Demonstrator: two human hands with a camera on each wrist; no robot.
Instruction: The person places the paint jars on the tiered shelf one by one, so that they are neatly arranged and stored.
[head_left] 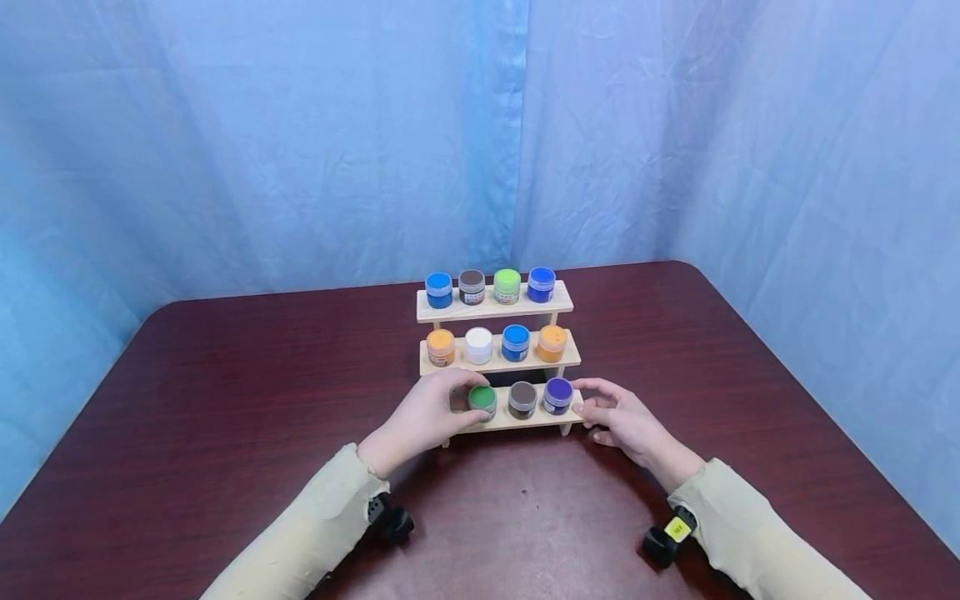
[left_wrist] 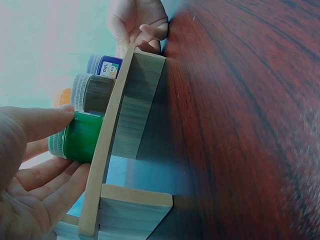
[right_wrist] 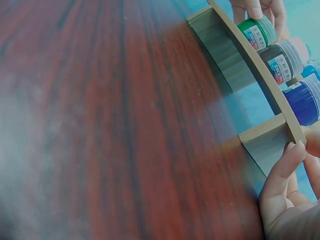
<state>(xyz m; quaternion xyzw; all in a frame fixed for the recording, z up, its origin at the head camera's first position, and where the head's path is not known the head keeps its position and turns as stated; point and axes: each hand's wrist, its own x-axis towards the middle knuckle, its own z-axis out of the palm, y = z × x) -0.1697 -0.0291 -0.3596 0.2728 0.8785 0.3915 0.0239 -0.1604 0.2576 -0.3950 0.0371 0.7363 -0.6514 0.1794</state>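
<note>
A three-tier wooden stand (head_left: 551,416) bears small paint jars with clear lids. On its lowest tier are a green paint jar (head_left: 482,402), a dark brown jar (head_left: 522,401) and a purple jar (head_left: 558,396). My left hand (head_left: 427,418) pinches the green jar between thumb and fingers at the tier's left part. In the left wrist view the green jar (left_wrist: 84,137) has its base close against the board. My right hand (head_left: 624,423) grips the right end of the lowest board, beside the purple jar; its fingertips (right_wrist: 299,148) show there in the right wrist view.
The middle tier carries orange, white (head_left: 478,346), blue and a second orange jar (head_left: 552,343). Blue, brown, light green (head_left: 507,287) and dark blue jars stand on the top tier. Beneath is a dark red wooden table (head_left: 262,417), with blue curtains (head_left: 337,150) behind and at the sides.
</note>
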